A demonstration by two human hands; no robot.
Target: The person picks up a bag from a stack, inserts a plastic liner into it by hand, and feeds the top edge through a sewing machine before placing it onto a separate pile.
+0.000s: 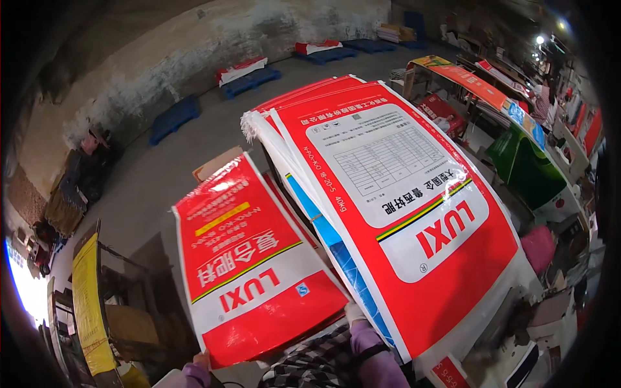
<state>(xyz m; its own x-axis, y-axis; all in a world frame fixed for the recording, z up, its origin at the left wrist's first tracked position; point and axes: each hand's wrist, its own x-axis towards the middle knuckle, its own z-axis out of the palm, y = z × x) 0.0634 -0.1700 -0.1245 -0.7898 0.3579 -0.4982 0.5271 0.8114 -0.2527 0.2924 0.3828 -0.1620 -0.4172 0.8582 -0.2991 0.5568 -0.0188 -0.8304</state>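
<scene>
A flat red and white woven sack (239, 323) with a yellow-green stripe lies in front of me, left of centre. My left hand (202, 359) pinches its near left corner. At the near right corner is my right hand (354, 313), looking white-gloved, its fingers closed at the sack's edge and partly hidden. Close by on the right rises a tall stack of similar flat sacks, topped by a red one with a white printed panel (446, 249). Blue sacks (349, 271) show at the stack's left side.
Blue pallets (174, 121) stand along the far wall, some bearing red and white sacks (240, 70). A yellow-covered rack (90, 304) is at the left. Green sacks (533, 169) hang over a stand on the right. A person (542, 107) is far right.
</scene>
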